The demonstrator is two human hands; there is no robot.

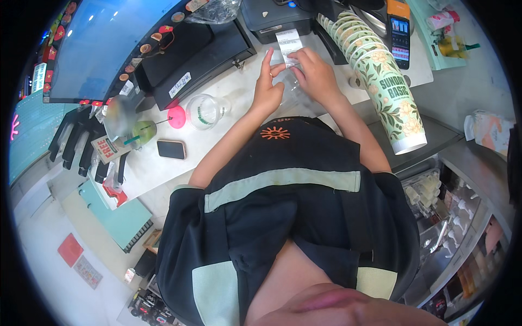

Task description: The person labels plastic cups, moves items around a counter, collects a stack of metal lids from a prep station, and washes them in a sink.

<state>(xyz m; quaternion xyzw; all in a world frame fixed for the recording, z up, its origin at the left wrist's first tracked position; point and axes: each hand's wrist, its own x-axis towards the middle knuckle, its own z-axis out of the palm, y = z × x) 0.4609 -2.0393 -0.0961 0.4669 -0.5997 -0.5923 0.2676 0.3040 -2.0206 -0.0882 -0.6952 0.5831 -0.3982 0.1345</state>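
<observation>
A printed paper slip comes down from the front of a black receipt printer at the counter's back. The fingers of my right hand are at the lower right of the slip, seemingly pinching it. My left hand, with a ring on one finger, is at the slip's lower left, index finger raised; whether it grips the paper is unclear. Below my hands lies clear plastic film. Left of my left hand, a clear plastic cup lies on the white counter.
A long stack of printed paper cups leans at right, beside a card terminal. A phone and a pink round object lie at left. A large monitor and a black cash drawer fill the back left.
</observation>
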